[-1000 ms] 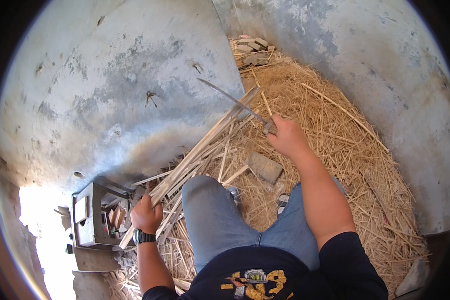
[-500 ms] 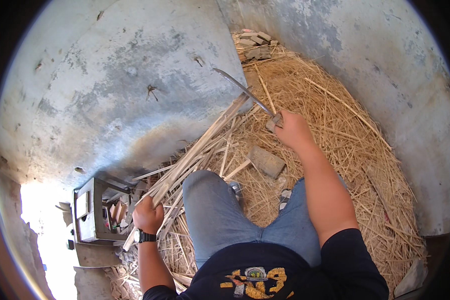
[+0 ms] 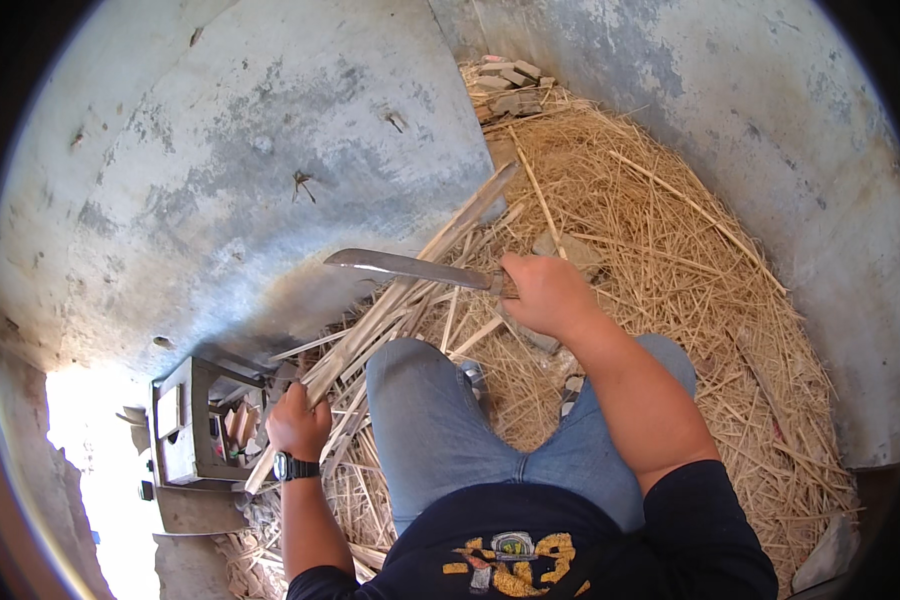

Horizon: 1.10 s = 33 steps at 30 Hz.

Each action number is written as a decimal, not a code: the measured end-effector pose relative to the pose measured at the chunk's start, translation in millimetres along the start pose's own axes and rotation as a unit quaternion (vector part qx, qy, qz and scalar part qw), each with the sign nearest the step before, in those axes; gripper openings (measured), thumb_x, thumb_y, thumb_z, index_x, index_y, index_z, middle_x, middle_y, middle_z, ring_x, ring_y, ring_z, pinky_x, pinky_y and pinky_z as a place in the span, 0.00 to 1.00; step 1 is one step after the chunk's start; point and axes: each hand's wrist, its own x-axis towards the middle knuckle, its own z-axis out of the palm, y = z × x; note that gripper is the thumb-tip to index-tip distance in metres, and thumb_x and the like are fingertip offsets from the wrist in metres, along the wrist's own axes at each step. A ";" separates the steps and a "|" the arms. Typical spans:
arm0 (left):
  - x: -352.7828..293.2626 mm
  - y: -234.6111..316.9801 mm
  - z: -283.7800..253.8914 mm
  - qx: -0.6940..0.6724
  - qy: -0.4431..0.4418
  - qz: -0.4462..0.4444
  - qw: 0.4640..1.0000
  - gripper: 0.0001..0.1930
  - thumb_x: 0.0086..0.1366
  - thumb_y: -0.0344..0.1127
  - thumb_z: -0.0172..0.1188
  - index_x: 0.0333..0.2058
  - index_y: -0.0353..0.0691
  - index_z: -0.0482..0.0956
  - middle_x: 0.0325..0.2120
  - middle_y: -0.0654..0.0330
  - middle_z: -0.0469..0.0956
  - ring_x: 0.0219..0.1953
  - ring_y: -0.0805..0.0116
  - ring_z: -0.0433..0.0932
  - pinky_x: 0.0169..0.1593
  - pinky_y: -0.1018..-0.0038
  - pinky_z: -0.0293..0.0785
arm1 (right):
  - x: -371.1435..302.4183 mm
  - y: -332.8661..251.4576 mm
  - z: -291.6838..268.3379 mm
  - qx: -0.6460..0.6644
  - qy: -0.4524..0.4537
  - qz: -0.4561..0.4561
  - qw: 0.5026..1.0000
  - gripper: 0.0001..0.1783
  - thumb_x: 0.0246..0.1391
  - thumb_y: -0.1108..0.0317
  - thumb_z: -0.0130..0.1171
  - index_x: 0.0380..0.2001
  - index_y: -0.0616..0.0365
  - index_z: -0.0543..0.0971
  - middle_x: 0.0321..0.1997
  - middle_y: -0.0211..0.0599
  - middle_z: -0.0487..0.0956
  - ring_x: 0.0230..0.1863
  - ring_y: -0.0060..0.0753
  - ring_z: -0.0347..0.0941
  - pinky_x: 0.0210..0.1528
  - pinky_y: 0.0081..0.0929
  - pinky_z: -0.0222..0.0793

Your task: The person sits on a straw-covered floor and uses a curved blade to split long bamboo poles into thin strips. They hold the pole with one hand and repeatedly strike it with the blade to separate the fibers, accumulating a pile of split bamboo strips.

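My left hand (image 3: 298,422) is closed round the lower end of a long split bamboo strip (image 3: 460,222), which slants up and away to the right. In my right hand (image 3: 550,292) is the handle of a machete (image 3: 410,266). Its long curved blade points left and lies across the strip in view; whether blade and strip touch, I cannot tell. More loose split strips (image 3: 425,305) lie under and beside the held one. A brick-like block (image 3: 540,342) on the floor is partly hidden by my right hand and wrist.
Straw and thin stalks (image 3: 670,270) cover the floor. Bricks (image 3: 510,75) are stacked in the far corner. A small wooden cabinet (image 3: 177,420) holding odds and ends stands at the left by a bright opening. Worn plastered walls (image 3: 220,180) curve around me.
The machete has swung down and left, from pointing up at the far wall to lying across the strip. My right hand moved nearer and left; my left hand keeps its grip.
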 end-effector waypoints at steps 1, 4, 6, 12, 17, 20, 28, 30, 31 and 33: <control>-1.5 -2.1 1.0 -0.002 0.009 0.008 1.000 0.09 0.51 0.37 0.62 0.25 0.41 0.72 0.20 0.49 0.76 0.23 0.43 0.76 0.26 0.53 0.72 | 1.0 0.7 -1.0 -0.003 0.001 0.002 1.000 0.13 0.46 0.64 0.63 0.35 0.57 0.76 0.30 0.48 0.81 0.36 0.52 0.79 0.38 0.47 0.74; -4.2 -4.7 1.0 0.013 0.016 0.017 1.000 0.09 0.50 0.37 0.63 0.25 0.41 0.72 0.19 0.49 0.76 0.23 0.43 0.76 0.26 0.53 0.72 | 5.7 17.7 -4.9 -0.001 0.007 0.057 0.998 0.13 0.48 0.62 0.63 0.35 0.56 0.77 0.30 0.47 0.81 0.35 0.52 0.79 0.37 0.47 0.74; -4.5 -3.1 0.7 0.010 0.020 0.014 1.000 0.09 0.50 0.36 0.63 0.24 0.41 0.72 0.19 0.49 0.76 0.23 0.43 0.76 0.26 0.53 0.72 | 9.0 26.8 -11.1 -0.012 0.007 0.103 0.995 0.13 0.48 0.61 0.63 0.35 0.56 0.77 0.30 0.47 0.81 0.35 0.52 0.79 0.38 0.47 0.74; 0.8 1.3 0.9 -0.006 0.018 0.008 1.000 0.09 0.50 0.36 0.63 0.24 0.41 0.71 0.18 0.49 0.75 0.22 0.43 0.75 0.25 0.53 0.71 | 4.6 22.3 -8.1 -0.020 0.011 0.061 0.998 0.14 0.49 0.60 0.64 0.34 0.57 0.76 0.28 0.47 0.80 0.32 0.54 0.78 0.37 0.47 0.73; 2.0 1.3 2.9 -0.022 0.022 0.018 0.999 0.08 0.50 0.35 0.62 0.24 0.41 0.71 0.18 0.48 0.75 0.22 0.43 0.75 0.24 0.54 0.70 | -0.8 2.8 0.5 -0.005 0.000 -0.013 1.000 0.13 0.50 0.61 0.63 0.33 0.58 0.75 0.29 0.45 0.80 0.33 0.52 0.78 0.38 0.47 0.73; -0.8 0.0 -1.9 -0.020 0.025 0.016 0.999 0.08 0.50 0.35 0.62 0.24 0.41 0.71 0.18 0.48 0.75 0.22 0.43 0.75 0.24 0.53 0.70 | 7.2 13.3 -3.7 0.007 -0.003 0.030 1.000 0.13 0.52 0.61 0.62 0.36 0.57 0.76 0.31 0.46 0.81 0.36 0.50 0.79 0.38 0.45 0.74; -3.7 -3.1 -11.2 0.011 0.011 0.011 1.000 0.07 0.50 0.34 0.62 0.24 0.41 0.72 0.18 0.48 0.75 0.22 0.43 0.75 0.24 0.53 0.70 | 14.4 22.5 -13.9 0.038 -0.029 0.141 0.989 0.14 0.54 0.60 0.62 0.37 0.57 0.76 0.31 0.48 0.81 0.36 0.51 0.79 0.38 0.45 0.75; -5.7 0.3 -5.6 -0.002 0.026 0.005 1.000 0.06 0.50 0.34 0.61 0.25 0.41 0.74 0.19 0.48 0.75 0.22 0.43 0.75 0.24 0.54 0.70 | 5.7 11.8 -0.7 0.043 -0.012 0.043 0.998 0.15 0.53 0.58 0.62 0.36 0.58 0.76 0.29 0.49 0.80 0.35 0.53 0.78 0.39 0.46 0.73; -5.1 3.2 -4.8 -0.004 0.025 0.003 1.000 0.06 0.50 0.34 0.61 0.25 0.41 0.74 0.19 0.48 0.75 0.22 0.43 0.75 0.24 0.54 0.71 | 2.6 8.3 4.1 0.045 -0.004 -0.007 0.999 0.15 0.53 0.57 0.61 0.35 0.58 0.76 0.29 0.49 0.79 0.35 0.53 0.78 0.39 0.46 0.73; -1.4 8.7 -5.9 -0.010 0.027 -0.001 1.000 0.06 0.50 0.33 0.61 0.26 0.41 0.74 0.19 0.49 0.76 0.22 0.43 0.75 0.25 0.54 0.71 | -0.6 -2.6 -4.6 0.006 -0.035 -0.024 0.999 0.15 0.53 0.58 0.62 0.36 0.58 0.76 0.29 0.50 0.80 0.36 0.54 0.78 0.39 0.46 0.73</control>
